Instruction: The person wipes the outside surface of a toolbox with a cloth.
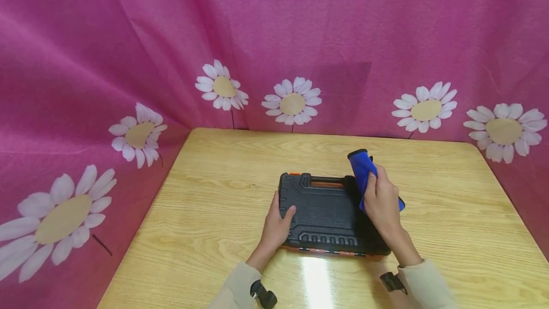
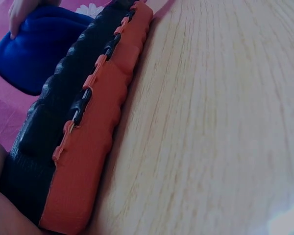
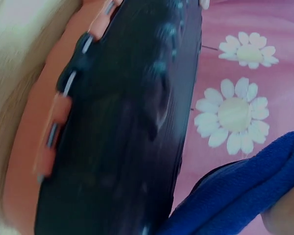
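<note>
A black and orange plastic case [image 1: 323, 209] lies flat on the table, its handle side away from the person and its hinged orange edge [image 2: 88, 147] toward them. My left hand [image 1: 276, 223] grips the case's left side, thumb on the lid and fingers along the edge. In my right hand [image 1: 381, 201] a folded blue cloth [image 1: 362, 168] with black trim is pinched over the lid's right part. The cloth [image 3: 245, 186] also shows beside the case [image 3: 112, 127] in the right wrist view. Whether the cloth touches the lid is hard to tell.
The wooden table [image 1: 214, 194] extends around the case on every side. Behind it and at both sides hangs a pink curtain [image 1: 300, 23] with white daisies. A bright light reflection lies on the table in front of the case.
</note>
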A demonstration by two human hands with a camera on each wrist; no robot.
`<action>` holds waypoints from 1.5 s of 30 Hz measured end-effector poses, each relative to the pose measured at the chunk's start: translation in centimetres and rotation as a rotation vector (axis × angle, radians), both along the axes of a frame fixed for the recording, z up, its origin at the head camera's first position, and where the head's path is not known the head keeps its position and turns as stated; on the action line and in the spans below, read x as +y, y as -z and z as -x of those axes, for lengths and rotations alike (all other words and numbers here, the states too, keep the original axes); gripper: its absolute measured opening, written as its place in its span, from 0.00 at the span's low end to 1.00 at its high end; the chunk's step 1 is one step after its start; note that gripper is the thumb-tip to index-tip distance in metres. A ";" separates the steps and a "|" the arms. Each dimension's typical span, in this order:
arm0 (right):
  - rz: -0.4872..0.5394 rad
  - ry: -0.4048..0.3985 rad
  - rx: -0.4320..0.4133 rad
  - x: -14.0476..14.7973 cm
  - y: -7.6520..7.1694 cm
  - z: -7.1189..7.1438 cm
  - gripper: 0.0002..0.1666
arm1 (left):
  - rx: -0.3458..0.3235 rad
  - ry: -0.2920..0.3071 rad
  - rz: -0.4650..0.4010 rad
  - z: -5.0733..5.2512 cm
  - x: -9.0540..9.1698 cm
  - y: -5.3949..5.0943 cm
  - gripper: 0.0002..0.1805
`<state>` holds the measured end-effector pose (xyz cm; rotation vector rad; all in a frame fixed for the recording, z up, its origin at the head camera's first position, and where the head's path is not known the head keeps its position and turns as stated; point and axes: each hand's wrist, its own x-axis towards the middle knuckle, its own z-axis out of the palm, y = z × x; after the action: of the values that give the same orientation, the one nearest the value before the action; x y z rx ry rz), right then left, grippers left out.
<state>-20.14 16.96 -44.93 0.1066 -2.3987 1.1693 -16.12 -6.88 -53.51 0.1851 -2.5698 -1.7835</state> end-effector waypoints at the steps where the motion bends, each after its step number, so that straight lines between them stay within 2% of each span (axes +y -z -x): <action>1: -0.003 -0.012 -0.001 -0.3 0.0 0.0 0.19 | -0.003 0.000 -0.001 0.0 0.0 0.0 0.40; 5: 0.003 -0.056 -0.020 -1.4 0.1 0.1 0.19 | 0.010 0.004 -0.011 0.1 -0.1 0.0 0.39; 13: 0.069 -0.131 -0.133 -4.2 0.4 0.6 0.20 | 0.033 0.016 -0.019 0.1 -0.1 -0.1 0.39; 17: 0.070 -0.178 -0.168 -5.6 0.7 0.6 0.20 | 0.021 0.017 -0.022 0.1 -0.1 -0.2 0.40; 24: 0.157 -0.282 -0.310 -7.8 1.3 0.5 0.22 | -0.012 0.002 -0.004 0.2 0.1 -0.2 0.40; 29: 0.170 -0.334 -0.315 -9.2 1.9 0.3 0.21 | -0.002 0.000 0.007 0.3 0.1 -0.1 0.39; 39: -0.069 -0.458 -0.255 -11.2 3.4 0.1 0.21 | 0.080 0.019 0.002 0.3 0.0 0.6 0.38; 42: -0.139 -0.483 -0.251 -11.6 3.5 0.0 0.23 | 0.091 0.014 0.007 0.3 0.0 0.6 0.37; 45: -0.265 -0.477 -0.238 -11.8 3.4 -0.1 0.31 | 0.090 0.009 0.007 0.2 -0.1 0.6 0.36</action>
<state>-20.01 5.16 -48.37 0.6940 -2.8271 1.0958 -16.36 -6.99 -54.10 0.0911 -2.5181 -1.7433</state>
